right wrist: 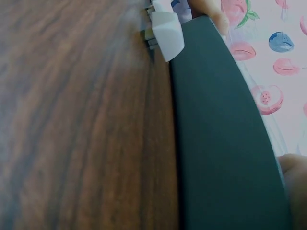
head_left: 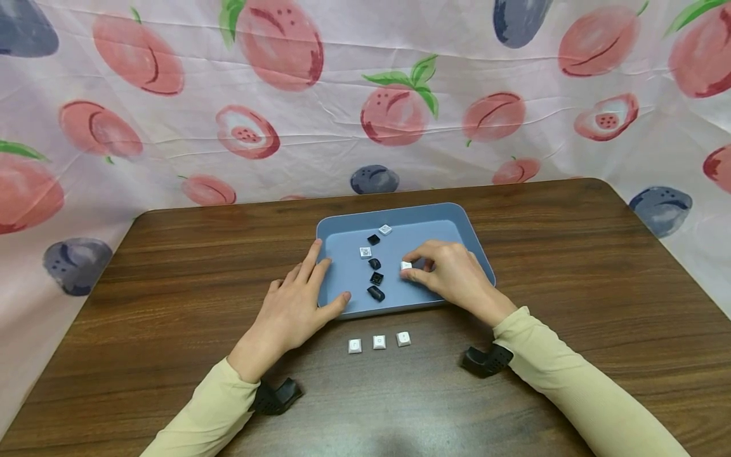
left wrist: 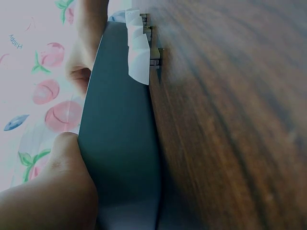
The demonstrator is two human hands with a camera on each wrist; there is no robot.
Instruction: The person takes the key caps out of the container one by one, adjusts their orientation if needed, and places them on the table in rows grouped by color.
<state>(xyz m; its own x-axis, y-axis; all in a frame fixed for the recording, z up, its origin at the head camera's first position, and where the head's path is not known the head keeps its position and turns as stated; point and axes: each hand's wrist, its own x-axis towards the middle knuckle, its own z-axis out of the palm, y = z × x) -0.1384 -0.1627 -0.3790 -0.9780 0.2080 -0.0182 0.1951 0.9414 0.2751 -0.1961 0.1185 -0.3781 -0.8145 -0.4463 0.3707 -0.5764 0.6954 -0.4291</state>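
Note:
A blue tray (head_left: 400,311) lies on the table with several small black and white keycaps inside. Over its right half, my right hand (head_left: 451,270) pinches a white keycap (head_left: 406,266) between thumb and fingers. My left hand (head_left: 294,311) rests at the tray's left side, fingers spread and fairly straight, thumb at the front rim. Among the pieces in the tray are a white keycap (head_left: 365,252) and a black keycap (head_left: 375,293). In front of the tray stand three white keycaps in a row: left keycap (head_left: 355,346), middle keycap (head_left: 379,342), right keycap (head_left: 403,338).
The brown wood-grain table (head_left: 188,304) extends to both sides of the tray. A fruit-print cloth (head_left: 331,139) hangs behind it. In the left wrist view, the tray's dark outer wall (left wrist: 120,120) rises beside the row of keycaps, which sit on small yellowish bases.

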